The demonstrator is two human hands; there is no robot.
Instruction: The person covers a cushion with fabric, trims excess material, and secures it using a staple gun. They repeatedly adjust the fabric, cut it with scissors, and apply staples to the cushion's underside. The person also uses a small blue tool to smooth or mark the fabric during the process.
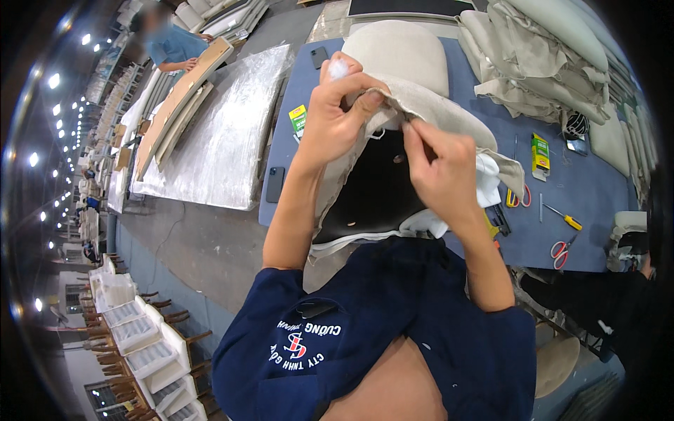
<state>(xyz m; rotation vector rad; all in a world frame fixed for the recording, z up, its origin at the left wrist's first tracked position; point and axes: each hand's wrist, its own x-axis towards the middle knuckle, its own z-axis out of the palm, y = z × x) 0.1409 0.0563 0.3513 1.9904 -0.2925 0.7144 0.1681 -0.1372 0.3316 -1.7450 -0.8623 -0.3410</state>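
Observation:
In front of my chest is an upholstered piece with beige fabric (pixel 449 116) around a dark underside panel (pixel 372 186). My left hand (pixel 333 119) is closed on the far edge of the fabric, thumb and forefinger pinching it. A white fluffy tuft (pixel 338 69) shows at its curled fingers. Just to the right, my right hand (pixel 442 165) pinches the same edge between thumb and forefinger; anything small inside that pinch is hidden. White cloth (pixel 487 181) hangs beside my right wrist. A rounded beige cushion (pixel 397 52) lies beyond both hands.
The blue table (pixel 590 196) carries red-handled scissors (pixel 560 254), a yellow-handled screwdriver (pixel 572 222), a yellow-green box (pixel 540 156) and a phone (pixel 274 185). Beige covers (pixel 540 63) are piled far right. At far left, a person (pixel 172 45) handles panels by a plastic-wrapped stack (pixel 217 133).

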